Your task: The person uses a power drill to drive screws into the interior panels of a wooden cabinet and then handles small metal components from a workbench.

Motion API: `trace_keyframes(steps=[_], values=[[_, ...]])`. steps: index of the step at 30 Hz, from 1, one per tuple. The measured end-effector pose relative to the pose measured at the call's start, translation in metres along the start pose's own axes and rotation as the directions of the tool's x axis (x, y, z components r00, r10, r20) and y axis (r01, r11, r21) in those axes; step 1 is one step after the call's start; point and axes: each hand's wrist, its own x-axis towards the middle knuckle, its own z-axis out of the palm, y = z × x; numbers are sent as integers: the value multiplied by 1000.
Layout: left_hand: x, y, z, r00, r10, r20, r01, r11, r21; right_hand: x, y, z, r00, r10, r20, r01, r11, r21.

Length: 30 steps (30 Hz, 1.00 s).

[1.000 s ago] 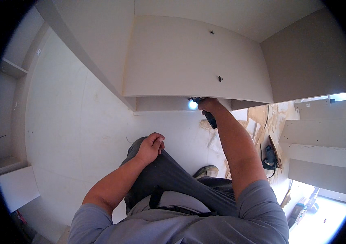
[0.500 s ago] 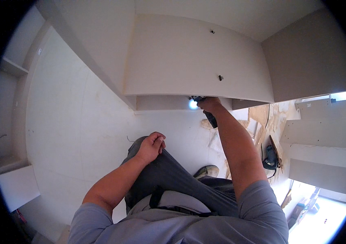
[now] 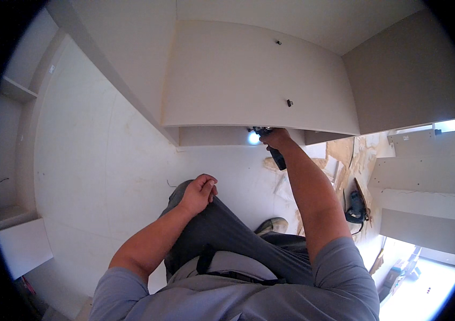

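Note:
My right hand is wrapped round a dark cordless drill, just under the front edge of a pale cabinet shelf. The drill's grip hangs down below the hand, while its front end is partly hidden beneath the shelf. Its lamp throws a bright spot on the panel there. Two small dark fittings stick up from the shelf top. Over my left knee rests my left hand, its fingers curled together; whether something small sits in them is hidden.
A tall side panel rises to the left of the shelf, and a darker one to the right. Torn brown sheeting lies on the floor at right, near a dark power tool. More cabinet panels stand beyond.
My right hand and the drill have shifted very slightly under the shelf edge. The left hand stays on the knee.

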Motion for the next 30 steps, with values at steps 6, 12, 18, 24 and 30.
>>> trace_keyframes(steps=[6,12,18,24,30], values=[[-4,7,1,1000,-8,-12,8,1000,-27,-20,-3,-4,996,-62,-58,57,995,-76],[0,1,-4,993,-114,-4,113,985,-128,-118,27,-20,982,-117,152,64,946,318],[-14,2,6,987,-130,92,154,923,-354,-256,-1,-45,923,-252,293,43,821,569],[-41,6,32,971,-110,213,201,856,-476,-310,-1,-45,896,-289,337,69,841,537],[-62,21,39,958,-127,258,247,823,-512,-340,2,-50,900,-287,327,130,895,427]])
